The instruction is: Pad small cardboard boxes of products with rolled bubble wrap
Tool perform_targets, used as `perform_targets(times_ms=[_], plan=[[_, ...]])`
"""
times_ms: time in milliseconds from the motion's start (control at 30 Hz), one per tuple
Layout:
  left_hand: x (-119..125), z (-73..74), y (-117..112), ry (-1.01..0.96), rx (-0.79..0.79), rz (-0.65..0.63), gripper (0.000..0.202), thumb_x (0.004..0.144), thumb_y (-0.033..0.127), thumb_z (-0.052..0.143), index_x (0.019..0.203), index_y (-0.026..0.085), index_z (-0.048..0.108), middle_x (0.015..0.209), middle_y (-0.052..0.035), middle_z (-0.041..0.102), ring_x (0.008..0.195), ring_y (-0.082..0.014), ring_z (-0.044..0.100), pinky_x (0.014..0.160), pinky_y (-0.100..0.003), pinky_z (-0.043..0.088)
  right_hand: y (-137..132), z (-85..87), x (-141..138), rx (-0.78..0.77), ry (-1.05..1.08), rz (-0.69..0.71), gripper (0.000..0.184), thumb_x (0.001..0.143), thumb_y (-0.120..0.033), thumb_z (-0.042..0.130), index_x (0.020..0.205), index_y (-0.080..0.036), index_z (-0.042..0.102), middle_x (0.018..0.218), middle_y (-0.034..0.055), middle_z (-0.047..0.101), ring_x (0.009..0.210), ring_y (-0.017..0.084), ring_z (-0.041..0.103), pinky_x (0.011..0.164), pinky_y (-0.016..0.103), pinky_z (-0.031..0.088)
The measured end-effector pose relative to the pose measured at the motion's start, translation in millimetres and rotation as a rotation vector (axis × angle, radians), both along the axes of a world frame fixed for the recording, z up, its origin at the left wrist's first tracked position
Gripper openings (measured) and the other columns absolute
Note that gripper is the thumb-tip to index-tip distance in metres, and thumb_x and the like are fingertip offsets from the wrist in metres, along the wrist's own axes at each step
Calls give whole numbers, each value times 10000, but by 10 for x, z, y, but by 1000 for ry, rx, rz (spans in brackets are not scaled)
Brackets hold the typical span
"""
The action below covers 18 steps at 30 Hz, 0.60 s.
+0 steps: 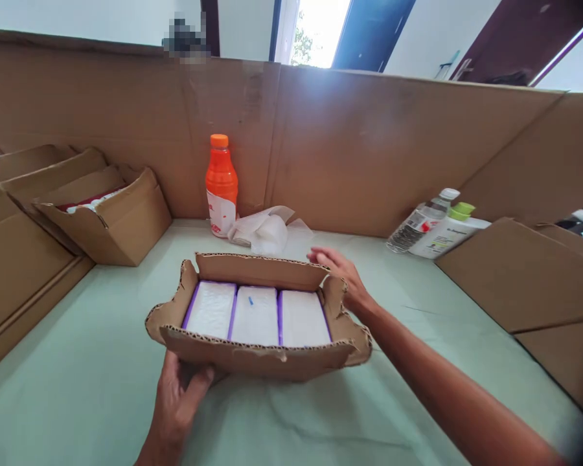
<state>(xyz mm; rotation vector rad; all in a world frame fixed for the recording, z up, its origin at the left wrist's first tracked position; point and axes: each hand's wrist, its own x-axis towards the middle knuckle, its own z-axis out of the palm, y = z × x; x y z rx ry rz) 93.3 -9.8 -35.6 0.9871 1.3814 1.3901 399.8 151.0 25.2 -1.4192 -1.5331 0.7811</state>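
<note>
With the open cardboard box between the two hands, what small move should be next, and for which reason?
Probably curl the fingers of the right hand more firmly around the far right corner of the cardboard box. They look outstretched there, while the left hand is at the near left underside, and three white packs sit inside.

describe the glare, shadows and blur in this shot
Head view: the bright opening is blown out white, with bluish haze over the cardboard wall; head view: soft shadow falls on the green cloth below the open box; head view: a pixelated patch sits at top left, and the bottom right corner is dark and blurred.
</note>
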Motion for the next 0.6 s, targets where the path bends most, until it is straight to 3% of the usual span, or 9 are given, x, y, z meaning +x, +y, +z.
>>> perform_targets(times_ms=[133,233,300,367,433,500,600], plan=[[26,-93,-14,-13,-63,-10,815,788,601,703,1459,218,445,1245,-125,690,1189,-346,643,987,-444,562,1100,216,-305,113,-191,97,563,979,-586,391,1377,-226,561,1184,102,715,1058,240,655,916,412,522],[17,-177,-16,-7,-122,1,869,756,627,722,1467,210,446,1231,-140,702,1190,-363,647,1000,-460,556,1721,227,-599,133,-314,114,468,979,-577,436,1113,-212,696,970,82,740,958,248,671,939,432,499],[13,-206,-14,0,-149,11,881,728,648,734,1447,206,480,1215,-147,710,1196,-374,643,1007,-464,551,1959,209,-713,133,-324,79,469,950,-598,491,856,-193,707,801,76,709,895,266,670,911,443,495],[16,-208,-8,-9,-155,15,859,726,637,737,1422,190,509,1201,-157,712,1203,-379,637,1006,-458,547,2035,202,-716,164,-304,11,529,949,-629,459,763,-185,677,759,75,682,892,268,665,885,430,493],[26,-184,-1,-33,-134,19,810,753,601,729,1399,158,525,1191,-169,711,1197,-372,638,999,-442,542,1942,212,-604,248,-221,-81,549,955,-639,417,825,-179,687,837,73,694,933,250,656,865,397,495],[36,-143,7,-63,-102,21,750,782,569,716,1371,138,538,1183,-171,707,1169,-356,649,978,-422,545,1689,225,-395,353,-48,-181,493,922,-623,484,936,-181,704,946,65,711,958,222,648,836,364,504],[40,-65,20,-81,-52,7,683,782,555,717,1305,141,571,1159,-154,705,1115,-338,662,933,-402,557,1077,206,18,419,195,-297,440,806,-570,653,1032,-198,712,1015,58,717,897,188,648,733,326,519]])
